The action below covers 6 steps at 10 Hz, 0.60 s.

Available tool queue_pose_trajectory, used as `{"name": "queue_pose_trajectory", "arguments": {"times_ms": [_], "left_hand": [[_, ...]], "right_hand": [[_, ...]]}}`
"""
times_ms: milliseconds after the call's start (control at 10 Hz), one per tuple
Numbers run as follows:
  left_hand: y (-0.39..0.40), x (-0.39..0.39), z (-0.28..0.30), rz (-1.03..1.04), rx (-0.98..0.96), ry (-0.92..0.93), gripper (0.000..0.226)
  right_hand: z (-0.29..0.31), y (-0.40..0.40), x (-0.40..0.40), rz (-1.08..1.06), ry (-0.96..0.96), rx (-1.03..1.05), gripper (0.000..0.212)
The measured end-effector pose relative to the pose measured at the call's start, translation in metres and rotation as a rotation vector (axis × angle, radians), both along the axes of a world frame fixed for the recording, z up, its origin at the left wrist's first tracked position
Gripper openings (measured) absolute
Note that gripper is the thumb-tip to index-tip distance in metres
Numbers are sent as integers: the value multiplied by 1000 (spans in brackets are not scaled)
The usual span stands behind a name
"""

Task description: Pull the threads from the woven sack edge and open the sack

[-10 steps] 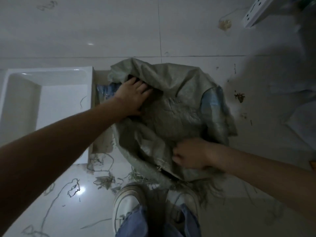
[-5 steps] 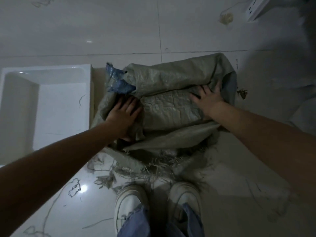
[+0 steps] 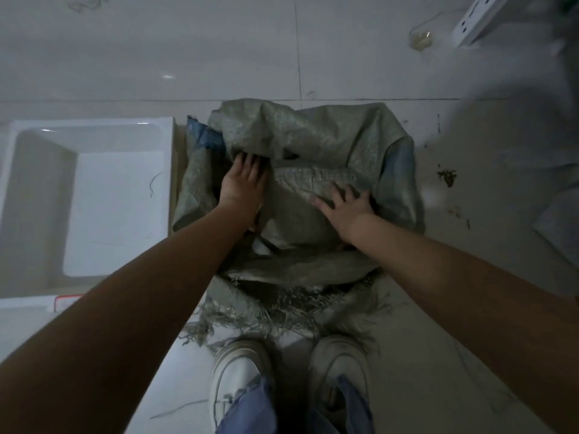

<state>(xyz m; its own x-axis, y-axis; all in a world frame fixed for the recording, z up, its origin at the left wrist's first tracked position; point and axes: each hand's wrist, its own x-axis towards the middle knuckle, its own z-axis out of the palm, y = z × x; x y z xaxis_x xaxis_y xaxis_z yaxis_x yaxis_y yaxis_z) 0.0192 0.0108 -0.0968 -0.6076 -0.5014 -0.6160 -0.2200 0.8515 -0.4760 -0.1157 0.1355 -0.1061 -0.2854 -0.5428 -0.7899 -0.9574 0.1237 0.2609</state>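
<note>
We're looking straight down at a grey-green woven sack (image 3: 313, 145) lying crumpled on a pale tiled floor (image 3: 188, 51), right in front of our white sneakers (image 3: 238, 374).

Left hand (image 3: 242, 183): palm down on the upper-left part of the sack, fingertips tucked under a fold of the fabric. Fingers are loosely curled; we can't tell whether they actually pinch the fold.

Right hand (image 3: 347, 205): fingers spread, pressed flat on the sack's middle panel, right of centre. Flat palm, nothing gripped.

The near edge of the sack shows a frayed fringe of loose threads (image 3: 282, 308), spread on the floor between the sack body and our shoes. A few stray threads (image 3: 178, 413) lie on the tiles to the left of the left shoe.

Blue patches (image 3: 203, 137) show at the sack's upper-left corner and along its right side; whether these are lining or another layer we can't tell.

Left of the sack sits a white rectangular tray (image 3: 94, 130), just beside the sack's left edge, with one short thread inside it. There is a red outline mark at its near corner, with no text we can make out.

Top right: a white power strip (image 3: 479, 17), sockets visible, no legible marking. Small debris (image 3: 447, 177) lies on the tile right of the sack.

No brand or readable writing anywhere; the light is dim.
</note>
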Motion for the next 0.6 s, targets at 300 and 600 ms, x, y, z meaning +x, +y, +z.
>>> {"name": "queue_pose_trajectory", "arguments": {"times_ms": [300, 600], "left_hand": [[3, 20, 23, -125, 192, 124, 78], [24, 30, 92, 107, 302, 234, 60]], "right_hand": [[33, 8, -4, -237, -239, -57, 118], [120, 2, 13, -259, -341, -171, 106]]}}
